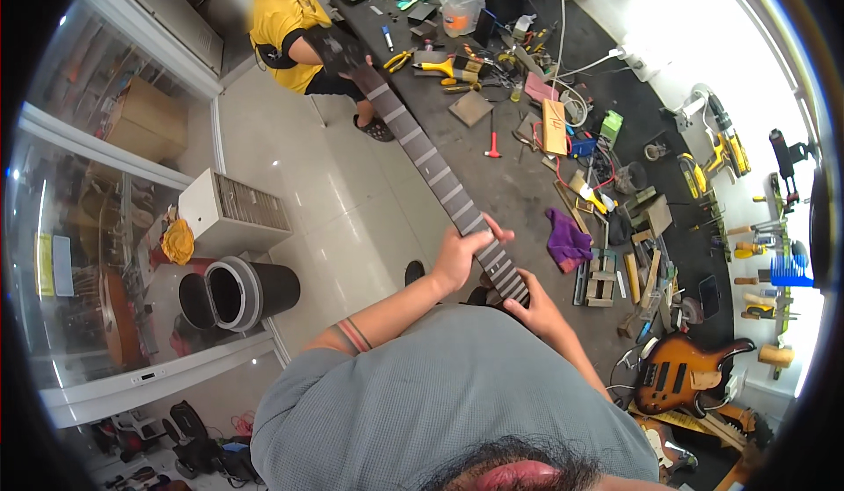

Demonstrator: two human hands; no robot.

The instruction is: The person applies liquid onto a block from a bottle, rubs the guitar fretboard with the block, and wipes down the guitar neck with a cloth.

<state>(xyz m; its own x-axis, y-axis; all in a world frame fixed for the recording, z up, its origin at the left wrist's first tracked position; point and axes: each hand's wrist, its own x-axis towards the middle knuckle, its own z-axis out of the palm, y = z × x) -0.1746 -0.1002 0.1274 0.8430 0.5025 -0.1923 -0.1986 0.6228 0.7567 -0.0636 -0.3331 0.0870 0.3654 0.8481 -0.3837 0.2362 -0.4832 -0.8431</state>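
A long guitar neck (431, 168) with a dark fretboard and pale frets slants across the view from far left to near my body. My left hand (457, 254) grips it around the lower part, thumb across the fretboard and one finger sticking out past its right edge. At the neck's near end, my right hand (539, 309) is closed on its edge, with the thumb on the fretboard side. The dark headstock (336, 49) is at the far end, overlapping a person's arm; I cannot tell whether they touch.
A person in a yellow shirt (280, 29) stands at the far left. The dark workbench (440, 130) on my right carries pliers (398, 61), a red hammer (493, 145), a purple cloth (570, 240) and a sunburst electric guitar body (684, 375). A bin (264, 293) stands left on the tiled floor.
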